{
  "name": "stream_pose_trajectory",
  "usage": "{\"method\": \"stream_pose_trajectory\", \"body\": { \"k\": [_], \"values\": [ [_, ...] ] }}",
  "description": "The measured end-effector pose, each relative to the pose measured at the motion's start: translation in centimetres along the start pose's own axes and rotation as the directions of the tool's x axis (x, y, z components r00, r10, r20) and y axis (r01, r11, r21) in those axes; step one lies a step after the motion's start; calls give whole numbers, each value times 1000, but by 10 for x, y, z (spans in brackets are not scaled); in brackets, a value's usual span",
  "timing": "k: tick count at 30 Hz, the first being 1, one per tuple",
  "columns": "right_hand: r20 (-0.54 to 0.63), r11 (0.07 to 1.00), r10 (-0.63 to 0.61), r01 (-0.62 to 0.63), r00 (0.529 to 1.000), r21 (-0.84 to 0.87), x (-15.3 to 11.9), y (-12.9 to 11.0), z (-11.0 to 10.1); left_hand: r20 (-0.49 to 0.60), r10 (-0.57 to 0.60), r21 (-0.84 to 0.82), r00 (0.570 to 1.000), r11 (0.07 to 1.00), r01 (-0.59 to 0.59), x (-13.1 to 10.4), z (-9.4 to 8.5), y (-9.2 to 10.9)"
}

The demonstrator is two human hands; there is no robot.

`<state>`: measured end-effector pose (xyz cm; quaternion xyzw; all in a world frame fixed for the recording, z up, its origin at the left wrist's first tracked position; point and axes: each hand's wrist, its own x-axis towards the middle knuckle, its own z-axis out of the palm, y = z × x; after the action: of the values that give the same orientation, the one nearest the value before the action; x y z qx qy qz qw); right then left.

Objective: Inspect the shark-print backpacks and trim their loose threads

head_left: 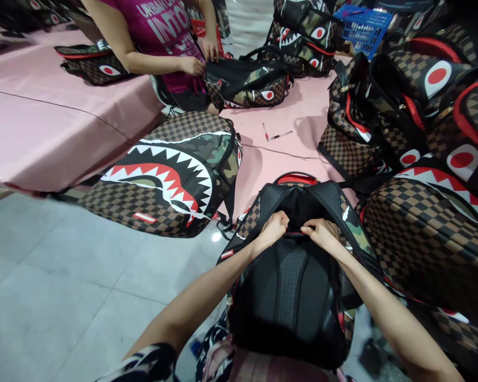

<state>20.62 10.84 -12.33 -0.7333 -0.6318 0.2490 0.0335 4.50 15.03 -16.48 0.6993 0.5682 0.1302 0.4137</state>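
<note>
A backpack (pixel 290 297) with a black padded back panel leans toward me at the edge of the pink-covered table. Its top opening gapes, showing a dark inside. My left hand (pixel 275 227) is closed on the left part of the opening's near edge. Across from it, my right hand (pixel 322 233) pinches the same edge on the right, thumb and fingers together. The fingertips of both hands are partly hidden by the dark fabric. A red-lined flap with a handle (pixel 297 179) rises behind the opening.
At left, a checkered shark-mouth backpack (pixel 155 180) overhangs the table edge. More backpacks (pixel 414 212) are heaped on the right. Two pens (pixel 281 135) lie on the pink cloth (pixel 255 175). Opposite, a co-worker (pixel 159 37) handles another backpack (pixel 247 82). A blue basket (pixel 360 29) stands behind.
</note>
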Motion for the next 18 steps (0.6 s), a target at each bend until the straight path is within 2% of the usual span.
{"method": "stream_pose_trajectory", "body": {
  "k": [8,11,12,13,14,16,17,18],
  "values": [
    [-1,1000,-17,17,1000,-25,5,-7,7,2,-3,-138,1000,990,3,4,1,-1],
    [-34,998,-54,54,998,14,4,-5,5,28,71,-173,997,983,-65,-3,-10,5],
    [-51,998,-62,64,997,29,4,-3,3,58,128,-183,990,976,-115,-8,-15,7],
    [-75,996,-71,75,995,52,3,-1,2,103,217,-184,971,963,-195,-14,-19,8],
    [-109,992,-82,91,991,85,3,3,1,158,329,-174,931,937,-301,-21,-24,9],
    [-184,978,-116,144,976,149,1,11,-1,276,534,-125,799,844,-521,-34,-30,8],
    [-215,971,-147,182,966,153,0,16,-2,330,593,-91,735,795,-600,-38,-33,7],
    [-235,967,-185,219,954,127,-2,21,-2,363,615,-59,700,765,-642,-40,-34,6]
  ]
}}
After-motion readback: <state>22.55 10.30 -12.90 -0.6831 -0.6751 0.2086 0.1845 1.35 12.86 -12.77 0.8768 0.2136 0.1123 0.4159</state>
